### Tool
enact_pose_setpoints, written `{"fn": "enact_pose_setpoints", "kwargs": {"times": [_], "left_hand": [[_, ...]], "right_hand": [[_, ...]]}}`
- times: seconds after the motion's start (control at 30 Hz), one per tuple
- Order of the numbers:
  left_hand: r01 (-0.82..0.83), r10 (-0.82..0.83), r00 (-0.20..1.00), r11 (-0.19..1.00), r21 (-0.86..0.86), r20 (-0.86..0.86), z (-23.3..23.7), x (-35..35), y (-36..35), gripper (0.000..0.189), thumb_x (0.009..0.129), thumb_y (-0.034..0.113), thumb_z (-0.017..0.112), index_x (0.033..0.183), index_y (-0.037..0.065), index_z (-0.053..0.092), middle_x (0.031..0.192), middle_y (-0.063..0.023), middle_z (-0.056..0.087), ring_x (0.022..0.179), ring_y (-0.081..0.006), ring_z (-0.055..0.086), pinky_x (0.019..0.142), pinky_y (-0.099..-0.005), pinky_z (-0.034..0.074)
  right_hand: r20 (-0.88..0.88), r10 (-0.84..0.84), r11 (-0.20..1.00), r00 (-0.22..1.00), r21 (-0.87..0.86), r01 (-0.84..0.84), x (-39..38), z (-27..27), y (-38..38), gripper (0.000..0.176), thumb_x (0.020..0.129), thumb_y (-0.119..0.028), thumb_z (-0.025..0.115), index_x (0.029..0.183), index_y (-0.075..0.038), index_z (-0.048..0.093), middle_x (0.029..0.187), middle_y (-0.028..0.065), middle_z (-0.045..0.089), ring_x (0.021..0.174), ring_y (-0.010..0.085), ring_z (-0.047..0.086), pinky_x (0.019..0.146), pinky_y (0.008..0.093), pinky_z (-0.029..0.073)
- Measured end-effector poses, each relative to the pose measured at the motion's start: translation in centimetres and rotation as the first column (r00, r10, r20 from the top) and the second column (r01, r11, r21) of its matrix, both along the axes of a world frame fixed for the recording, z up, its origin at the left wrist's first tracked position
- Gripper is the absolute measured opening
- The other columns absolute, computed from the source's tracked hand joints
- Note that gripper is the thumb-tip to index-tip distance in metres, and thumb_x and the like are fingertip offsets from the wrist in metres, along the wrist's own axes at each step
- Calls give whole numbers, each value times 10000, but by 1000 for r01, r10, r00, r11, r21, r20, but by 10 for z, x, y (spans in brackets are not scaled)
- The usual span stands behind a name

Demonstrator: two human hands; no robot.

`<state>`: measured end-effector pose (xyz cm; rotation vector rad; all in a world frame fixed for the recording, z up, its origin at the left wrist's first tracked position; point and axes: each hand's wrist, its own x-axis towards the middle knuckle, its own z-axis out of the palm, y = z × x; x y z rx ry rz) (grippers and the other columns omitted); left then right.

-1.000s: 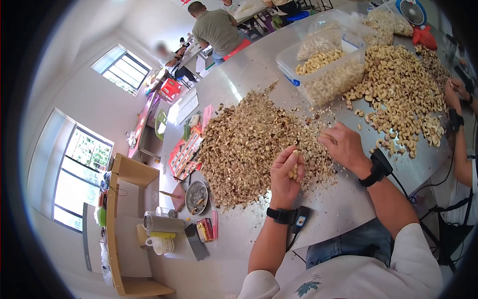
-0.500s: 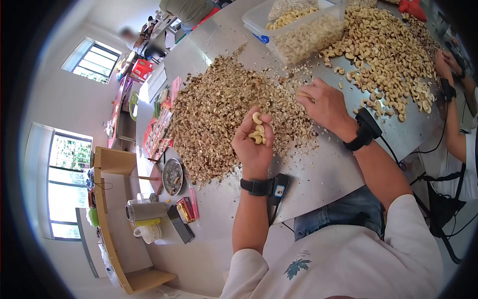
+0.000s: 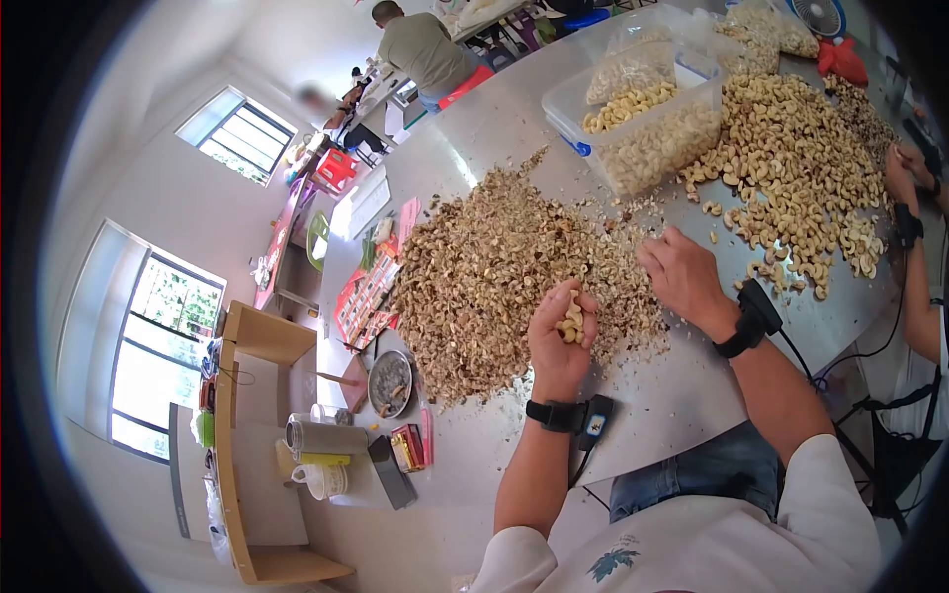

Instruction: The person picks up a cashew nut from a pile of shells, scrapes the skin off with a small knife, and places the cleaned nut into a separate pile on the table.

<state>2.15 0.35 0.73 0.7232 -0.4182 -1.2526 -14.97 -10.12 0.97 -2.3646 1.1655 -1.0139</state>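
Observation:
My left hand, palm up with fingers curled, cups several pale cashews above the near right part of a large heap of brown, broken nut bits and shell pieces. My right hand is over the right edge of that heap, fingertips bent down and pressed together. Anything between those fingertips is hidden. Beyond it, to the right, lies a broad pile of whole cashews. A black band with a small device is strapped round each of my wrists.
A clear plastic tub with cashews and a bag stands at the back. At left are a metal bowl, a grey flask and a white jug. Another person's hands work at the far right; others sit behind.
The view has shifted, so the table appears lower and further right. My left fingers have curled further round the cashews. My right fingertips have turned down toward the heap; a light piece they pinched no longer shows.

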Motion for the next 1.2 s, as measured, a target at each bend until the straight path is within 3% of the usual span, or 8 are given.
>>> {"fn": "enact_pose_setpoints", "kwargs": {"times": [0.1, 0.3, 0.4, 0.6, 0.7, 0.8, 1.1, 1.2], "left_hand": [[1, -1, 1000, 1000, 13, 10, 3, -1, 0, 238, 893, 207, 538, 1039, 23, 576, 787, -130, 621, 491, -186, 518, 396, -244, 380], [-5, 4, 999, 1000, 25, 46, 5, -3, 1, 239, 884, 209, 551, 1031, 22, 581, 783, -129, 618, 481, -177, 498, 402, -242, 370], [-9, 7, 999, 1000, 28, 51, 8, -5, 1, 241, 875, 210, 561, 1026, 23, 583, 781, -128, 615, 483, -174, 492, 404, -243, 367], [-12, 7, 996, 999, 50, 94, 8, -5, 1, 248, 866, 219, 563, 1020, 26, 584, 787, -128, 608, 496, -172, 492, 407, -240, 364], [-17, 11, 995, 998, 54, 101, 10, -7, 2, 242, 866, 218, 559, 1014, 27, 584, 790, -128, 606, 495, -170, 487, 407, -239, 360], [-10, 4, 993, 999, 48, 115, 10, -7, 2, 231, 869, 215, 554, 1002, 29, 587, 791, -125, 604, 494, -168, 483, 405, -238, 355], [5, -8, 992, 1000, 21, 125, 4, -5, 2, 199, 885, 215, 535, 955, 37, 591, 788, -120, 599, 481, -166, 471, 401, -238, 343], [-7, 6, 994, 1000, 12, 113, 4, -4, 1, 205, 892, 222, 527, 957, 35, 581, 786, -125, 600, 472, -165, 466, 398, -240, 342]], "right_hand": [[37, 22, 999, 999, -49, -20, 3, -11, 0, 114, 829, -200, 587, 816, -98, 635, 799, 114, 529, 776, 296, 572, 654, 414, 475], [-169, 107, 989, 980, -87, -123, -1, -11, 4, 37, 753, -107, 614, 766, -85, 642, 844, 103, 531, 879, 272, 549, 677, 393, 487], [-172, 93, 989, 981, -96, -111, -2, -7, 3, 36, 733, -83, 609, 741, -76, 643, 852, 106, 534, 889, 275, 544, 684, 394, 490], [-176, 94, 987, 980, -113, -115, -1, -11, 2, 70, 733, -110, 663, 801, -99, 656, 821, 59, 518, 837, 243, 541, 672, 372, 461], [-152, 173, 978, 973, -91, -188, -5, -5, -1, 57, 755, -143, 650, 785, -94, 648, 811, 60, 517, 832, 251, 542, 674, 381, 461], [-255, 230, 967, 939, -53, -251, -6, -12, -1, 82, 776, -163, 630, 757, -83, 631, 797, 65, 516, 826, 262, 546, 668, 392, 462], [-222, 200, 965, 954, -124, -231, -6, -10, -3, 72, 786, -145, 610, 766, -77, 623, 776, 82, 515, 790, 274, 556, 652, 401, 460], [-80, 225, 960, 971, -152, -235, -6, -3, -4, 68, 788, -143, 605, 781, -79, 626, 780, 83, 518, 791, 274, 555, 656, 400, 459]]}}
